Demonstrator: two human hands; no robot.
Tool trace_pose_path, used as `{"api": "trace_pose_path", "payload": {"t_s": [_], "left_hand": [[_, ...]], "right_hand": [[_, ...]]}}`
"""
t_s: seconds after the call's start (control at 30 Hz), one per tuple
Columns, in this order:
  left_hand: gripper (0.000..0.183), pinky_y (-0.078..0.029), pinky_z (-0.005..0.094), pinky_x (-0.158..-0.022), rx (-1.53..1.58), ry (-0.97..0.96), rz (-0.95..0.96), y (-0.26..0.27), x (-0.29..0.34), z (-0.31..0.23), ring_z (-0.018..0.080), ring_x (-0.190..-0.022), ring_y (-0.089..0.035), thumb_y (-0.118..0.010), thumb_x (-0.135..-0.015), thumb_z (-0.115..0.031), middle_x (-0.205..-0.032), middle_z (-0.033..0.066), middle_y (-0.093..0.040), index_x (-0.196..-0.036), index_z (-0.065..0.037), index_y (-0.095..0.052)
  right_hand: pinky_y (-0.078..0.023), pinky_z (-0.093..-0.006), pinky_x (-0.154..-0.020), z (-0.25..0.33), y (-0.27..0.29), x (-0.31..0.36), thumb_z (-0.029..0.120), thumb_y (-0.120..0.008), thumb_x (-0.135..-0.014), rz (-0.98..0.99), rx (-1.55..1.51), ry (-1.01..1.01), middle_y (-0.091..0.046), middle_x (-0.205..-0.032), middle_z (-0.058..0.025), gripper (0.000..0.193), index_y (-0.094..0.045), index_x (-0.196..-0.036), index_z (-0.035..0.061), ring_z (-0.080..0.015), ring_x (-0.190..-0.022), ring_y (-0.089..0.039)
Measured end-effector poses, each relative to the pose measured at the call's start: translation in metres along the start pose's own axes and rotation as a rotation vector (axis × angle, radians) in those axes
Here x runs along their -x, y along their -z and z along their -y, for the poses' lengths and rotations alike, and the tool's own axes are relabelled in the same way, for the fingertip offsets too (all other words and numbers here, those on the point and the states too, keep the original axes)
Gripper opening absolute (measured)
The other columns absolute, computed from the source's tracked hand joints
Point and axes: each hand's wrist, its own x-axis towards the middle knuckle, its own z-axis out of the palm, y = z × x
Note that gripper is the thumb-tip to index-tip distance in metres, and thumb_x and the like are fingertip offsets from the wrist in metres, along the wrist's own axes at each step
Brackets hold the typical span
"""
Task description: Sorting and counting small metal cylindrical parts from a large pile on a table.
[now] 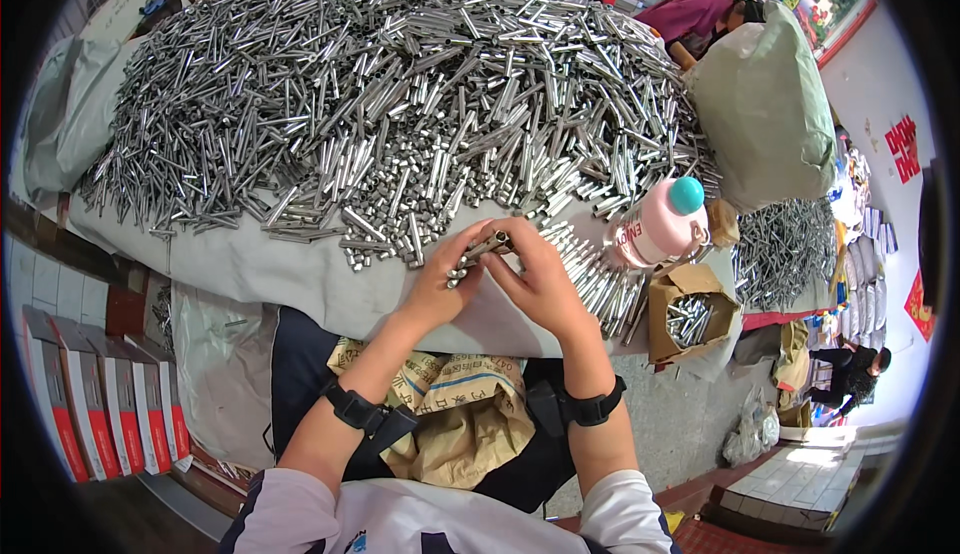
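Over the front edge of the cloth-covered table, my left hand [440,279] and my right hand [535,279] meet around a small bunch of metal tubes [490,247]. Both hands are closed on them, fingers curled, with the tube ends showing between the thumbs. Right beyond my fingers rises a wide heap of loose silvery tubes [420,84], with shorter pieces [410,179] at its near side. Beside my right hand a row of tubes [600,279] lies side by side on the cloth. My palms hide part of the held tubes.
A pink bottle [655,224] with a teal cap and a cardboard box [690,324] of small metal pieces stand at the right. Beyond is a stuffed pale sack [765,104]. Brown paper [460,424] covers my lap. Red-and-white boxes [105,394] line the left. Another person [690,14] sits far right.
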Motion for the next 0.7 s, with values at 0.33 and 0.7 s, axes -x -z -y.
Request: {"api": "trace_pose_path", "payload": {"t_s": [0.33,0.7], "left_hand": [[0.059,-0.044,0.0344,-0.095,0.013,0.005,0.036,0.0,-0.003,-0.004,0.0264,-0.112,-0.056,-0.055,-0.078,0.011,-0.122,0.0122,-0.057,-0.133,-0.008,-0.045],[0.048,-0.046,0.0328,-0.086,0.05,0.079,-0.049,-0.002,-0.001,-0.013,0.0196,-0.102,-0.058,-0.052,-0.086,0.005,-0.115,0.012,-0.058,-0.132,-0.008,-0.043]], "right_hand": [[-0.049,-0.0329,-0.07,-0.001,0.0,-0.001,-0.001,-0.061,-0.08,-0.004,0.1,0.112,-0.056,-0.093,-0.012,0.027,-0.055,-0.106,0.0014,-0.0274,-0.085,-0.057],[-0.047,-0.0289,-0.068,0.01,-0.009,-0.005,-0.001,-0.064,-0.08,-0.054,-0.051,0.066,-0.054,-0.101,-0.0104,0.032,-0.057,-0.111,0.003,-0.0219,-0.076,-0.054]]}}
